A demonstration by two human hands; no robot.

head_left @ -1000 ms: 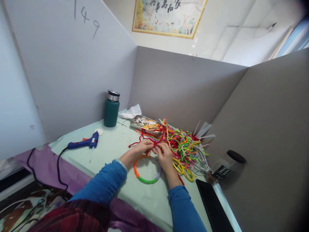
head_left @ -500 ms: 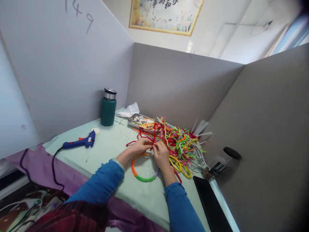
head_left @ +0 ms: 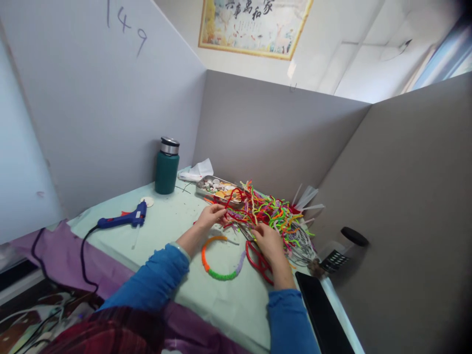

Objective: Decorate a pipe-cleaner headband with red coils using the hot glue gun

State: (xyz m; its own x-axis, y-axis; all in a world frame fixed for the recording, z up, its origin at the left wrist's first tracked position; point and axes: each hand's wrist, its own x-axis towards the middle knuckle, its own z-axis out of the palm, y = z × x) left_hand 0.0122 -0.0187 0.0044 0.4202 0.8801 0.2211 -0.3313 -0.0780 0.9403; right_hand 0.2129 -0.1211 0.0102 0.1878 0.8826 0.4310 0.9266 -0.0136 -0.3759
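Note:
My left hand point(head_left: 213, 216) is closed, its thumb and fingers pinching a red pipe cleaner point(head_left: 233, 192) that loops up in front of the metal tray. My right hand point(head_left: 270, 243) hovers at the near edge of the pile of coloured pipe cleaners point(head_left: 275, 209), fingers bent together; what they hold, if anything, is hidden. Just under that hand lies a pair of scissors with red handles point(head_left: 258, 263), blades pointing toward the pile. Between my forearms rests a ring point(head_left: 222, 276) wrapped in orange, green and lilac, with a bare grey end at its top right.
A blue glue gun point(head_left: 123, 219) and a green bottle point(head_left: 167, 171) stand left. Behind are a metal tray point(head_left: 201, 191) of small pieces and white paper point(head_left: 199, 169). Grey wire coils point(head_left: 300, 246), a black flat object point(head_left: 324, 314) and a clear black-lidded container point(head_left: 341, 250) are right. Grey panels surround the table.
My hands were together on the red pipe cleaner. Now the right has moved away to the right, over the scissors, whose handles show more. The left still holds the pipe cleaner.

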